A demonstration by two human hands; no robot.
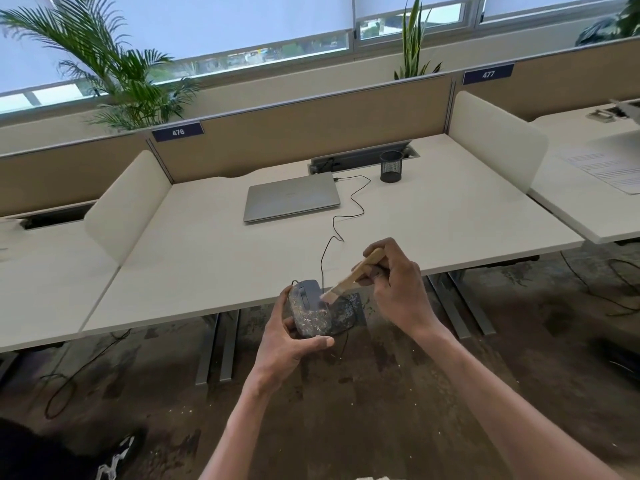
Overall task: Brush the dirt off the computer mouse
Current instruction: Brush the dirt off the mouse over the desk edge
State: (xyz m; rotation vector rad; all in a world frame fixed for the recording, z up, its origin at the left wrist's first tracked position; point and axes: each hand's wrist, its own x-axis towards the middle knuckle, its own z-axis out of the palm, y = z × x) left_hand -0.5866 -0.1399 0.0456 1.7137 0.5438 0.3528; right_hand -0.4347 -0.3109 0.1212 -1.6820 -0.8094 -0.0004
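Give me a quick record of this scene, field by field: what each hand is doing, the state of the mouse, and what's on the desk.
left hand: holds the computer mouse off the desk edge, over the floor
right hand: grips the brush by its wooden handle
brush contact: bristles on the mouse's top
mouse state: pale dirt specks cover much of its top
cable: black, runs from the mouse to the laptop's side
desk: closed grey laptop, black mesh pen cup

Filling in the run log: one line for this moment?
left hand holds dirty mouse | right hand holds brush | bristles on mouse | dirt remains
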